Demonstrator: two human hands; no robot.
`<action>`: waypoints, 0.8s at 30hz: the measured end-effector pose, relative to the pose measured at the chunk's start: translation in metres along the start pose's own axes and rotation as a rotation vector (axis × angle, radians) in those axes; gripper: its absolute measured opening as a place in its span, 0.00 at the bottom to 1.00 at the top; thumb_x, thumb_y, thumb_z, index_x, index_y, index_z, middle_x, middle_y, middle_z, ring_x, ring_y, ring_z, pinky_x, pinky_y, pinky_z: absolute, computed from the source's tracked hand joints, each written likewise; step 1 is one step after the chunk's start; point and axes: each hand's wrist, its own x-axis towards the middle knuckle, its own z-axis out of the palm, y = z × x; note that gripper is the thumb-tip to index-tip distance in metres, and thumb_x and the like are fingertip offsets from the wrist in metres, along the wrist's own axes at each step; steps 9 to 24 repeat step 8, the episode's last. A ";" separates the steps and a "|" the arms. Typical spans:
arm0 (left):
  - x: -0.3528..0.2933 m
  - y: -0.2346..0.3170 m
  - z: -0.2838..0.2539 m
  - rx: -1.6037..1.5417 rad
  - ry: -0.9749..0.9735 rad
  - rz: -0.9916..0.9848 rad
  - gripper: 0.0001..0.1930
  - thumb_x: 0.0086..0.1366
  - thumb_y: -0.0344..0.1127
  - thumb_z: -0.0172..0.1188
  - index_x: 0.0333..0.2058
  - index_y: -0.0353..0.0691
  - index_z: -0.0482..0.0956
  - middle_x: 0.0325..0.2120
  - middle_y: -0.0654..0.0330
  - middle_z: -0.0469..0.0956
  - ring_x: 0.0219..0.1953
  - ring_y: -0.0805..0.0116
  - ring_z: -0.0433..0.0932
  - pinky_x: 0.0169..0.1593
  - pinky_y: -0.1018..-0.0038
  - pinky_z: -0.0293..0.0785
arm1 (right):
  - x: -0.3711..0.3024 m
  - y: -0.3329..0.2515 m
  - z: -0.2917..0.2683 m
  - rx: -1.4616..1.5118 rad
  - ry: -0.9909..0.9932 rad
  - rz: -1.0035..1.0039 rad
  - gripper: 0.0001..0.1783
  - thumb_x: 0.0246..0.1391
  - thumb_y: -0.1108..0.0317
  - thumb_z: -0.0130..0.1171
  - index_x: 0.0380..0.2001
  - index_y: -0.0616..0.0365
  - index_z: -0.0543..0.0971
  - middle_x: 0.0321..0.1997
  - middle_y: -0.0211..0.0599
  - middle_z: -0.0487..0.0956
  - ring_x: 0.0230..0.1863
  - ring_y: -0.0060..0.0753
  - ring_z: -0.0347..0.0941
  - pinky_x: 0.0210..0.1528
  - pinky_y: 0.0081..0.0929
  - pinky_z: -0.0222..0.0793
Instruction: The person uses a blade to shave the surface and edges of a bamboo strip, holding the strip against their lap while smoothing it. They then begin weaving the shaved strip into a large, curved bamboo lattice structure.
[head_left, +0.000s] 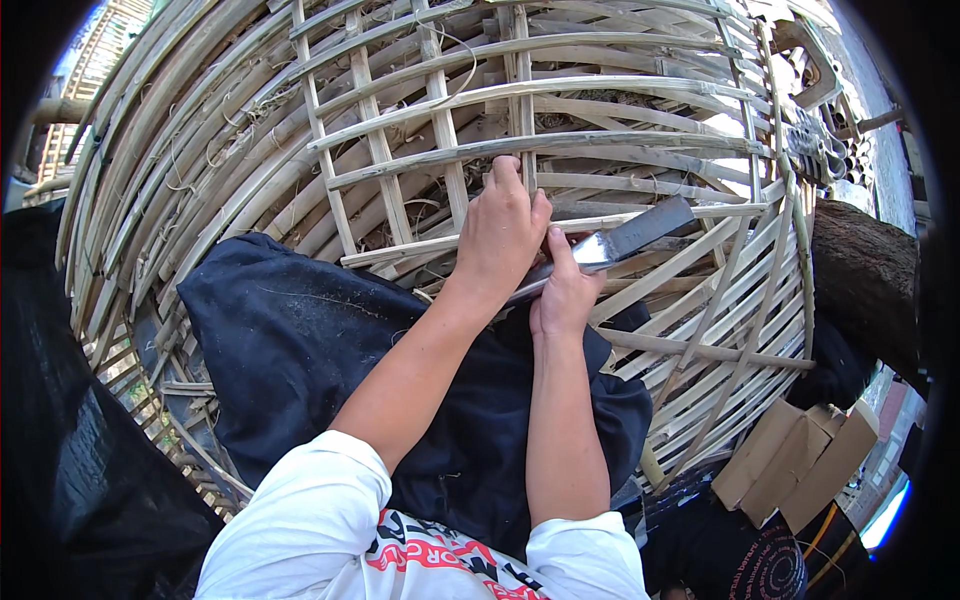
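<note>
My right hand (567, 293) is wrapped round a broad-bladed knife (640, 233), whose flat metal blade points up and to the right. Just left of it, my left hand (500, 225) has its fingers curled in at a bamboo slat (527, 110) of an open lattice. The fingertips seem to grip that slat near its lower end, though the hand partly hides the spot. Pale cross strips (440, 152) run over and under the upright slats. Behind the wrists, a dark cloth (300, 320) lies over my lap, and the knife's handle is mostly covered by my hands.
Long split bamboo strips (190, 150) lie bundled on the left and behind the lattice. A slatted bamboo panel (700, 340) stands at right, near a thick log (862, 275). Cardboard (795, 465) lies at lower right, above a person in a dark printed shirt (760, 565).
</note>
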 end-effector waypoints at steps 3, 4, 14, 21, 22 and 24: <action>0.001 0.000 0.002 0.036 0.003 0.007 0.19 0.61 0.33 0.58 0.45 0.27 0.64 0.36 0.35 0.76 0.37 0.37 0.78 0.41 0.53 0.75 | 0.000 -0.002 0.003 0.012 0.006 -0.008 0.10 0.55 0.79 0.59 0.41 0.64 0.75 0.38 0.34 0.79 0.35 0.23 0.77 0.32 0.20 0.74; 0.001 -0.001 0.002 0.069 0.011 0.028 0.19 0.60 0.32 0.58 0.45 0.27 0.63 0.36 0.35 0.76 0.35 0.38 0.79 0.40 0.53 0.77 | 0.000 -0.002 0.004 0.018 0.006 -0.024 0.10 0.55 0.79 0.59 0.41 0.64 0.75 0.38 0.34 0.79 0.36 0.23 0.77 0.34 0.20 0.74; 0.001 0.002 0.002 0.066 -0.002 0.026 0.20 0.60 0.33 0.58 0.45 0.28 0.62 0.37 0.35 0.76 0.36 0.37 0.79 0.40 0.53 0.77 | 0.001 -0.002 0.001 0.019 -0.016 -0.009 0.11 0.55 0.78 0.59 0.42 0.64 0.75 0.40 0.35 0.79 0.38 0.23 0.77 0.38 0.21 0.74; 0.001 0.002 0.002 0.066 -0.002 0.026 0.20 0.60 0.33 0.58 0.45 0.28 0.62 0.37 0.35 0.76 0.36 0.37 0.79 0.40 0.53 0.77 | 0.001 -0.002 0.001 0.019 -0.016 -0.009 0.11 0.55 0.78 0.59 0.42 0.64 0.75 0.40 0.35 0.79 0.38 0.23 0.77 0.38 0.21 0.74; 0.001 0.002 0.002 0.066 -0.002 0.026 0.20 0.60 0.33 0.58 0.45 0.28 0.62 0.37 0.35 0.76 0.36 0.37 0.79 0.40 0.53 0.77 | 0.001 -0.002 0.001 0.019 -0.016 -0.009 0.11 0.55 0.78 0.59 0.42 0.64 0.75 0.40 0.35 0.79 0.38 0.23 0.77 0.38 0.21 0.74; 0.001 0.002 0.002 0.066 -0.002 0.026 0.20 0.60 0.33 0.58 0.45 0.28 0.62 0.37 0.35 0.76 0.36 0.37 0.79 0.40 0.53 0.77 | 0.001 -0.002 0.001 0.019 -0.016 -0.009 0.11 0.55 0.78 0.59 0.42 0.64 0.75 0.40 0.35 0.79 0.38 0.23 0.77 0.38 0.21 0.74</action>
